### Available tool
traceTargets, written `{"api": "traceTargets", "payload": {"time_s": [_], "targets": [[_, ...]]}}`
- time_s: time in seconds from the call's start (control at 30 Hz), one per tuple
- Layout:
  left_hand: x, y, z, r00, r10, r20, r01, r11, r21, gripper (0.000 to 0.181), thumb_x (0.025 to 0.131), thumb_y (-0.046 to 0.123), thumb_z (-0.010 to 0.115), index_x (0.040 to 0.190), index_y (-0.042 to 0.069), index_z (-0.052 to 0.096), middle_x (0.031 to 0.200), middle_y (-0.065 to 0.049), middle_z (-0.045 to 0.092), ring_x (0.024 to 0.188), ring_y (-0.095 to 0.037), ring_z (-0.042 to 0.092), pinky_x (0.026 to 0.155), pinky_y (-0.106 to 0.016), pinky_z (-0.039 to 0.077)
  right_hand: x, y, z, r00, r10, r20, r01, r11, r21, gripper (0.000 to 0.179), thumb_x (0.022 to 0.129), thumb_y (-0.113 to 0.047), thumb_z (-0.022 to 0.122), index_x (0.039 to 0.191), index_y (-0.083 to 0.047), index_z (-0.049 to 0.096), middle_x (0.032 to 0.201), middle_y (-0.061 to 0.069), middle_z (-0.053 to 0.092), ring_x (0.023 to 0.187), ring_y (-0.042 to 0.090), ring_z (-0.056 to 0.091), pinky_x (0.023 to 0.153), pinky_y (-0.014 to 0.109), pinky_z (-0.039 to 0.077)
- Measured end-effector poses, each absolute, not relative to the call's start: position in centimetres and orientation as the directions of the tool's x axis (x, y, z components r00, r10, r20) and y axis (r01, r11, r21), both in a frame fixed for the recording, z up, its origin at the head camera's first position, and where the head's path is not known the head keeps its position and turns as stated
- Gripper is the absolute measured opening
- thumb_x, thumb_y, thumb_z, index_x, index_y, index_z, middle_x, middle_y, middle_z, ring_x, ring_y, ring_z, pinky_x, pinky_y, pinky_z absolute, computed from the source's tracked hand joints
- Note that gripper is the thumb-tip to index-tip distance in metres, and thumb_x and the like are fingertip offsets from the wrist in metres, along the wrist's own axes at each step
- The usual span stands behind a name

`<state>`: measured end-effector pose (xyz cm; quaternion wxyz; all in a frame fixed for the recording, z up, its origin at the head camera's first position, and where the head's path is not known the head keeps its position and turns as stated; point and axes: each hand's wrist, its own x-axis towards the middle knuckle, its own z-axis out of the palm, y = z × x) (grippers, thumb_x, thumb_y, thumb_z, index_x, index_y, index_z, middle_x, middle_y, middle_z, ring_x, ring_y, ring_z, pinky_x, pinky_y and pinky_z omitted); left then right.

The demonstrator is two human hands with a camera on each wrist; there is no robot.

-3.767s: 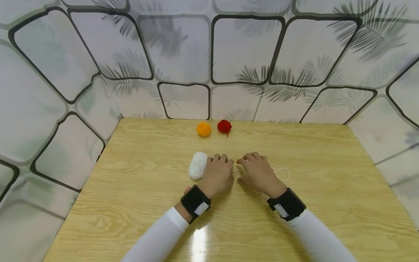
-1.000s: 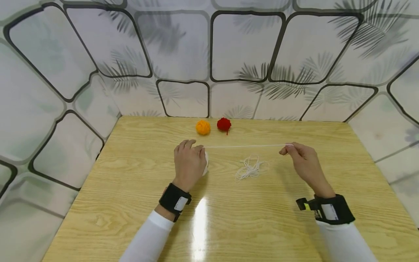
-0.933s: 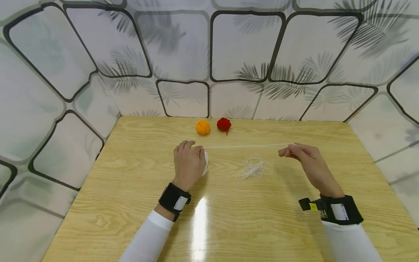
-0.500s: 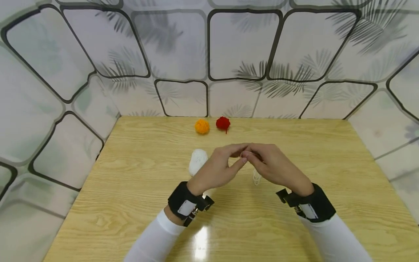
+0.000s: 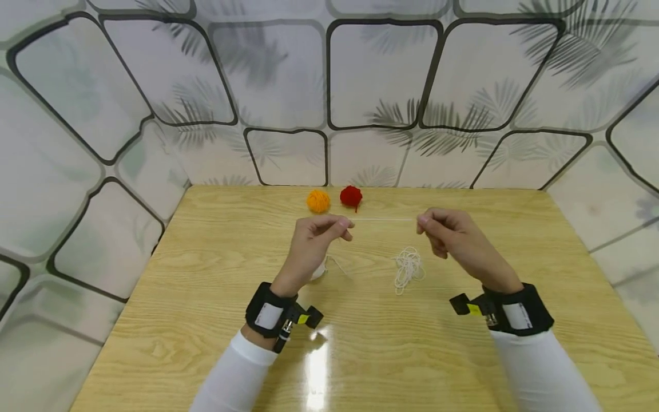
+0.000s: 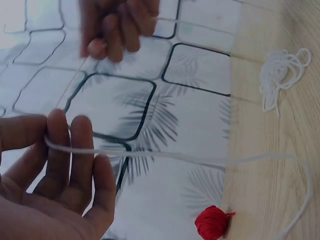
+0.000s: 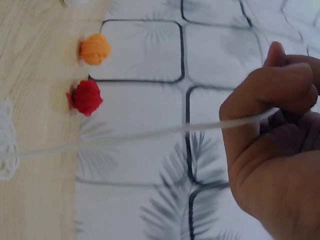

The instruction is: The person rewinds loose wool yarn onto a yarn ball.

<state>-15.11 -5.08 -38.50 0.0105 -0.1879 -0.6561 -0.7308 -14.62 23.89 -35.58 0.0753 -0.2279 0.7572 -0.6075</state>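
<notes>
A white yarn strand [image 5: 383, 219] is stretched taut between my two raised hands. My left hand [image 5: 315, 243] pinches it between thumb and forefinger; the left wrist view shows the yarn [image 6: 175, 156] running on from those fingers toward the table. My right hand [image 5: 463, 243] pinches the other end of the taut stretch, its remaining fingers curled in. From the right hand another length of yarn [image 7: 150, 134] trails down to the tabletop. The white yarn ball [image 5: 319, 270] is mostly hidden behind my left hand. A loose heap of white yarn [image 5: 408, 267] lies between the hands.
At the back of the wooden table [image 5: 216, 229] sit an orange yarn ball [image 5: 318, 201] and a red yarn ball [image 5: 351, 196], side by side. A patterned cloth screen [image 5: 288, 74] closes off the back and both sides.
Half a second ago my hands met over the table; they have since drawn apart, pulling the strand straight. A second ago my left hand was at the white ball, my right farther right.
</notes>
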Motion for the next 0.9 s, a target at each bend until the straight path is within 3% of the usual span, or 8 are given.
{"api": "traceTargets", "payload": {"time_s": [0.17, 0.3, 0.4, 0.53, 0.77, 0.83, 0.9], "targets": [[-16.2, -7.5, -38.4, -0.987, 0.049, 0.155, 0.122, -0.404, 0.906, 0.020, 0.103, 0.004, 0.056, 0.099, -0.010, 0.071, 0.077, -0.002, 0.069, 0.075, -0.015, 0.067, 0.089, -0.033, 0.054, -15.3, 29.1, -35.5, -0.900, -0.401, 0.171, -0.061, -0.273, -0.960, 0.032, 0.111, -0.015, 0.040, 0.094, -0.001, 0.064, 0.066, 0.004, 0.029, 0.054, 0.020, 0.015, 0.050, 0.032, 0.016], [-17.0, -9.7, -38.7, -0.999, -0.034, 0.040, 0.052, -0.564, 0.824, 0.023, 0.106, 0.008, 0.053, 0.095, 0.000, 0.072, 0.078, -0.003, 0.066, 0.078, -0.016, 0.064, 0.087, -0.031, 0.054, -15.5, 33.3, -35.7, -0.914, -0.367, 0.174, 0.074, -0.572, -0.817, 0.039, 0.112, -0.011, 0.032, 0.095, 0.006, 0.063, 0.065, 0.005, 0.039, 0.055, 0.016, 0.009, 0.049, 0.025, 0.016], [-17.3, -11.2, -38.8, -0.998, -0.058, -0.033, 0.013, -0.658, 0.753, 0.024, 0.108, 0.013, 0.051, 0.096, 0.003, 0.070, 0.081, -0.003, 0.063, 0.081, -0.018, 0.062, 0.089, -0.030, 0.053, -15.4, 36.1, -36.2, -0.924, -0.339, 0.177, 0.133, -0.718, -0.683, 0.040, 0.112, -0.013, 0.030, 0.097, 0.010, 0.060, 0.066, 0.006, 0.037, 0.056, 0.013, 0.008, 0.049, 0.024, 0.015], [-17.6, -12.6, -39.0, -0.991, -0.091, -0.096, 0.007, -0.758, 0.652, 0.025, 0.109, 0.015, 0.047, 0.099, 0.005, 0.066, 0.084, -0.004, 0.061, 0.082, -0.019, 0.059, 0.088, -0.030, 0.050, -15.4, 39.0, -37.3, -0.938, -0.307, 0.164, 0.180, -0.830, -0.527, 0.038, 0.112, -0.016, 0.032, 0.099, 0.010, 0.056, 0.068, 0.006, 0.025, 0.055, 0.012, 0.009, 0.051, 0.024, 0.011], [-17.8, -14.1, -38.9, -0.968, -0.164, -0.187, 0.062, -0.886, 0.459, 0.019, 0.109, 0.018, 0.048, 0.105, 0.005, 0.061, 0.091, -0.006, 0.060, 0.084, -0.020, 0.056, 0.087, -0.031, 0.048, -15.0, 42.0, -39.2, -0.986, -0.138, 0.091, 0.113, -0.964, -0.239, 0.036, 0.110, -0.019, 0.044, 0.097, 0.012, 0.057, 0.065, 0.013, 0.039, 0.048, 0.019, 0.021, 0.051, 0.025, 0.013], [-17.6, -13.9, -38.8, -0.965, -0.184, -0.186, 0.075, -0.875, 0.479, 0.019, 0.110, 0.019, 0.047, 0.106, 0.006, 0.060, 0.092, -0.006, 0.060, 0.084, -0.019, 0.057, 0.086, -0.032, 0.048, -14.9, 41.6, -39.1, -0.992, -0.096, 0.078, 0.075, -0.967, -0.242, 0.035, 0.109, -0.018, 0.046, 0.096, 0.012, 0.058, 0.063, 0.013, 0.038, 0.047, 0.019, 0.021, 0.050, 0.024, 0.012], [-17.4, -13.2, -38.5, -0.968, -0.197, -0.158, 0.080, -0.831, 0.551, 0.020, 0.110, 0.020, 0.047, 0.105, 0.006, 0.061, 0.091, -0.005, 0.063, 0.080, -0.018, 0.058, 0.083, -0.031, 0.050, -14.8, 40.1, -38.5, -0.992, -0.083, 0.093, 0.045, -0.934, -0.354, 0.033, 0.109, -0.016, 0.046, 0.095, 0.012, 0.058, 0.062, 0.011, 0.039, 0.046, 0.017, 0.017, 0.049, 0.023, 0.009]]}}
